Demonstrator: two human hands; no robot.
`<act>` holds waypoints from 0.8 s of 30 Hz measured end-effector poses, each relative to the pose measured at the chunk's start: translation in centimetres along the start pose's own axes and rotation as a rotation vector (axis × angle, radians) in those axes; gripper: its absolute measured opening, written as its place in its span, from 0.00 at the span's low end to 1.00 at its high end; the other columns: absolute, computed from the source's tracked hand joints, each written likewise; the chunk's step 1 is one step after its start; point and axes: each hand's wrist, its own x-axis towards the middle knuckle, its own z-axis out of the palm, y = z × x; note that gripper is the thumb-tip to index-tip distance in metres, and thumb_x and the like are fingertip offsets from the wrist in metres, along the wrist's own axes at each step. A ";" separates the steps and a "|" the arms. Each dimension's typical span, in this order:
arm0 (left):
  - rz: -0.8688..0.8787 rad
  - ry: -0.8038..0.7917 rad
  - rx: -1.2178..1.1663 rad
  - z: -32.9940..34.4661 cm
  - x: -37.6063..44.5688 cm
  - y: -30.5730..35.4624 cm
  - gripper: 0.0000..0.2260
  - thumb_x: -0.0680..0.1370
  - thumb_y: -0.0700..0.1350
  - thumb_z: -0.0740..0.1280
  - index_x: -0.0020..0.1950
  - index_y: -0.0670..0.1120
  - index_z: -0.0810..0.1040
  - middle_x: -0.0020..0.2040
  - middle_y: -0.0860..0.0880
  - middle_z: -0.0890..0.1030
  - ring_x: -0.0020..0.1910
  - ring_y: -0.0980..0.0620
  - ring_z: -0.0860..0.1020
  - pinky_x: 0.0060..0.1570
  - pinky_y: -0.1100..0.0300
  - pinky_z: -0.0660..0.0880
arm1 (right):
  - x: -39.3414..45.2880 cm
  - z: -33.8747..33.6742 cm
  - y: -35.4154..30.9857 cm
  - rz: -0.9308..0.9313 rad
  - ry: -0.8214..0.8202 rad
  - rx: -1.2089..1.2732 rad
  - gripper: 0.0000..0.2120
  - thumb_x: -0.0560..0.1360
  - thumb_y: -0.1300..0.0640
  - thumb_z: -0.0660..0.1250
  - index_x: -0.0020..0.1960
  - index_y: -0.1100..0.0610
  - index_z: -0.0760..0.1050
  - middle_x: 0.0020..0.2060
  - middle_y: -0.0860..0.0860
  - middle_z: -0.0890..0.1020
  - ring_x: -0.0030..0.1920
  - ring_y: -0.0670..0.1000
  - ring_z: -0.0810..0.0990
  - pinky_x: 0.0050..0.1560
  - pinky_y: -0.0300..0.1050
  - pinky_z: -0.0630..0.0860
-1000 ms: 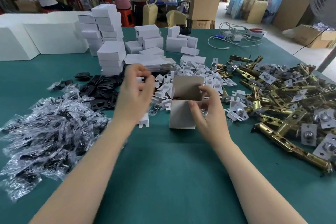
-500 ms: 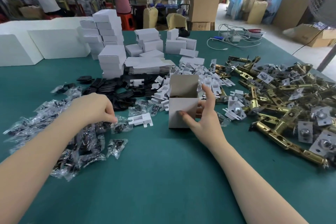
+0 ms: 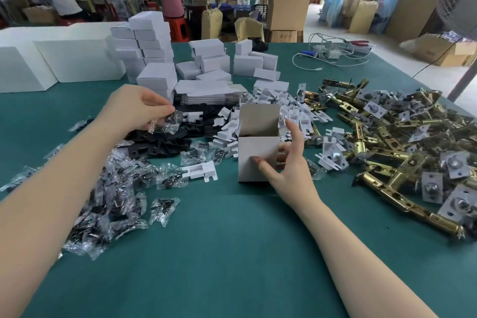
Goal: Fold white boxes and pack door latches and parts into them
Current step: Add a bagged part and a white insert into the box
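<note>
An open white box [image 3: 255,156] stands upright in the middle of the green table [image 3: 232,253], its lid flap raised at the back. My right hand [image 3: 289,162] grips the box's right side, thumb on the front face. My left hand [image 3: 136,108] is raised left of the box and pinches a small clear bag of screws [image 3: 167,121]. A heap of brass door latches [image 3: 402,144] lies to the right. More clear screw bags [image 3: 108,196] are piled at the left. Black plates [image 3: 160,142] and white card inserts [image 3: 273,111] lie behind the box.
Stacks of folded white boxes [image 3: 152,51] and flat box blanks [image 3: 206,90] stand at the back, with big white cartons [image 3: 64,59] at far left. Cables and chargers [image 3: 333,54] lie at back right. Two people work at benches beyond the table.
My left hand dropped to the screw-bag pile, took one bag and lifted it up toward the box. My right hand shifted its grip lower on the box's right side.
</note>
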 end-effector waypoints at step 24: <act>0.424 -0.169 -0.562 4.7 -3.7 6.4 0.10 0.79 0.39 0.67 0.54 0.54 0.77 0.48 0.55 0.83 0.46 0.52 0.85 0.44 0.63 0.80 | 0.7 0.3 0.4 -0.033 0.036 -0.012 0.52 0.70 0.59 0.78 0.63 0.17 0.44 0.52 0.46 0.78 0.48 0.40 0.79 0.46 0.29 0.74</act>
